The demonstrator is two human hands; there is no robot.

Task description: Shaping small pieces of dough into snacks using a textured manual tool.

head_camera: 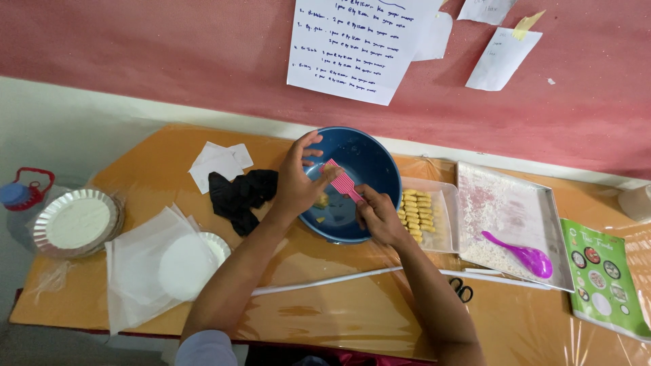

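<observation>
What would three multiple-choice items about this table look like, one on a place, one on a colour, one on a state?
1. Where does the purple plastic spoon lie?
A. In the round blue bowl
B. On the rectangular metal tray
C. On the green booklet

2. What colour is the small ridged board held over the bowl?
A. Pink
B. Yellow
C. Black

3. What are the hands doing?
A. Both rest flat on the table
B. Both grip the scissors
C. Both hold the ridged board over the bowl

Answers:
1 B, the spoon rests on the rectangular metal tray, right of the round blue bowl.
2 A, the small ridged board shows pink against the bowl.
3 C, the left hand touches the board's upper end and the right hand grips its lower end.
</observation>
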